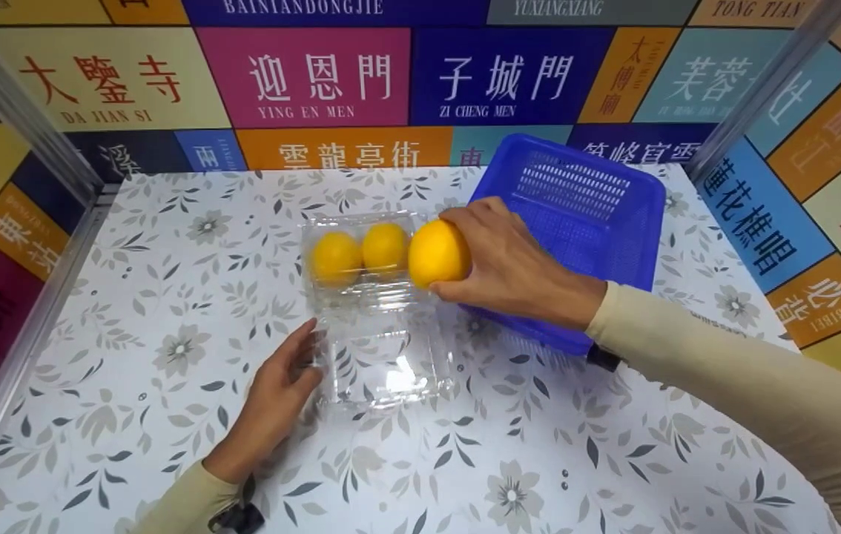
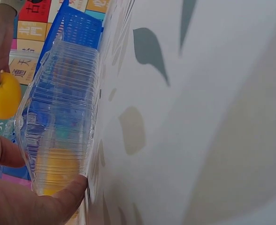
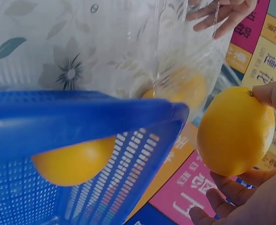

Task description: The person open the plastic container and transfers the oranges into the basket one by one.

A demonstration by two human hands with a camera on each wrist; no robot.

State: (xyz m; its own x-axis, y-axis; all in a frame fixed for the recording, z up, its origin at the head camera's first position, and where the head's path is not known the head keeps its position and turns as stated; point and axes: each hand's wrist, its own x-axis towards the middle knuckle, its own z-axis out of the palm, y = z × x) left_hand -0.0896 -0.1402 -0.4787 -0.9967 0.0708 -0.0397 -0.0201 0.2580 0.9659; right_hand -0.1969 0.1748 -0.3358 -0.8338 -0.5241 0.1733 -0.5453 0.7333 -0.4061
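Note:
My right hand [image 1: 498, 256] grips a yellow-orange, oval citrus fruit [image 1: 439, 254] between thumb and fingers, raised beside the right end of a clear plastic clamshell box [image 1: 383, 297]. Two similar fruits, the left one [image 1: 337, 258] and the middle one [image 1: 386, 248], sit side by side in the box's far half. The box's near half [image 1: 383, 363] lies folded out flat toward me. At its left edge is my left hand [image 1: 279, 393], fingers loosely extended; in the left wrist view its fingertips [image 2: 74, 190] are right at the plastic wall.
A blue perforated basket [image 1: 576, 215] stands at the back right, partly behind my right forearm. Inside it, the right wrist view shows another citrus fruit [image 3: 77, 161]. Panels with printed characters wall the floral-covered table [image 1: 183, 437] at the back and sides.

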